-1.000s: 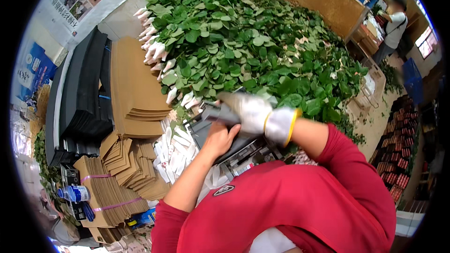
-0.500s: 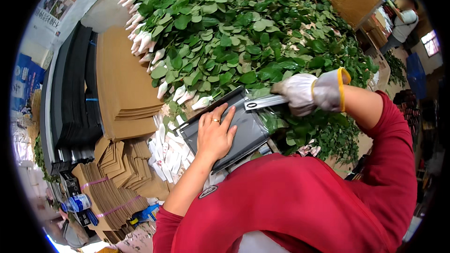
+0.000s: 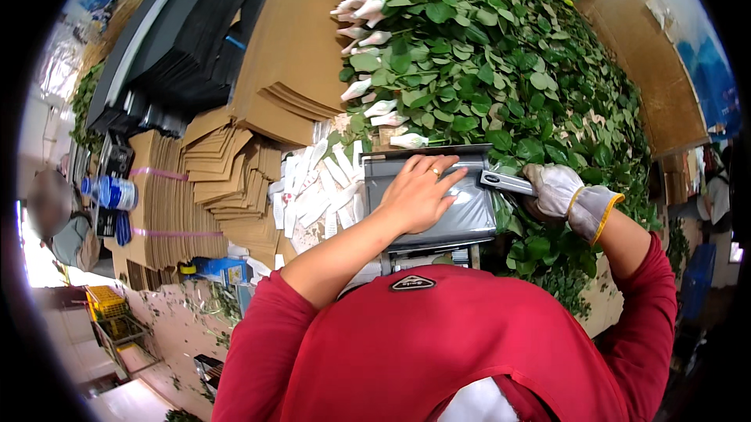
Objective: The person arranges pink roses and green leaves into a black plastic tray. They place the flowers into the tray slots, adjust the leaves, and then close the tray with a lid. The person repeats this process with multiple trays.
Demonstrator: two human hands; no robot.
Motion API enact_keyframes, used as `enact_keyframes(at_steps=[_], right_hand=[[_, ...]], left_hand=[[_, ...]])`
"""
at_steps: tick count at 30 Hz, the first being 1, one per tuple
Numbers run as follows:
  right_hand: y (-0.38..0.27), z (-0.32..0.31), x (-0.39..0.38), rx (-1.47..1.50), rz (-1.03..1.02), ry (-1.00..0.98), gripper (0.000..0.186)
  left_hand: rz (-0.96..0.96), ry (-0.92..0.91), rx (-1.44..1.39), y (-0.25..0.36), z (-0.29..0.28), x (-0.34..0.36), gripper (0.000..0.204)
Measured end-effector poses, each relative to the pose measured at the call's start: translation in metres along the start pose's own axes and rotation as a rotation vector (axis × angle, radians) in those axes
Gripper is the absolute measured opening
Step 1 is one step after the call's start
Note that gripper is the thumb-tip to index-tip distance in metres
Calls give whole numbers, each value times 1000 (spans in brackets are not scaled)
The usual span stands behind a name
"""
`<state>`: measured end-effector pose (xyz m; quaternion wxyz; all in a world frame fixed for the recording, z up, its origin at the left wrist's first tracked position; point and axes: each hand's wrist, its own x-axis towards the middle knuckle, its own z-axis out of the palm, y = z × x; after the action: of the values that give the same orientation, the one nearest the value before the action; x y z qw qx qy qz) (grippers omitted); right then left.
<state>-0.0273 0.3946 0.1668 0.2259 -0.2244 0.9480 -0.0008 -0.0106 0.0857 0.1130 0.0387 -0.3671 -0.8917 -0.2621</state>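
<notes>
My bare left hand (image 3: 416,197), a ring on one finger, lies with its fingers spread on a dark grey wrapped bundle (image 3: 472,217) under shiny clear film. Green leaves stick out of the bundle's right end. In a white glove with a yellow-edged cuff, my right hand (image 3: 554,192) grips a silver plier stapler (image 3: 507,181). The stapler's tip reaches over the bundle's right edge. Beyond the bundle, long leafy stems (image 3: 485,70) lie in a thick pile, and white-sleeved flower heads (image 3: 368,7) line its left side.
White paper slips (image 3: 317,195) lie scattered left of the bundle. Farther left are brown cardboard sheets (image 3: 293,39), folded cardboard pieces (image 3: 168,195) tied with pink string, and dark grey sheets (image 3: 188,46). A blue-labelled bottle (image 3: 109,193) stands by them. Another person (image 3: 66,219) is at the far left.
My view has swung left, so the scene sits farther right. The left hand still presses the bundle; the right hand keeps the stapler at its right edge.
</notes>
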Motion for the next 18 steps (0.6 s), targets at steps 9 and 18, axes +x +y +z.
enact_keyframes(at_steps=[9, 18], right_hand=[[-100, -106, -41, -134, 67, 487, 29], [-193, -68, -35, 681, -358, -151, 40]], left_hand=[[-676, 392, 192, -137, 14, -101, 44], [-810, -34, 186, -50, 52, -254, 57]])
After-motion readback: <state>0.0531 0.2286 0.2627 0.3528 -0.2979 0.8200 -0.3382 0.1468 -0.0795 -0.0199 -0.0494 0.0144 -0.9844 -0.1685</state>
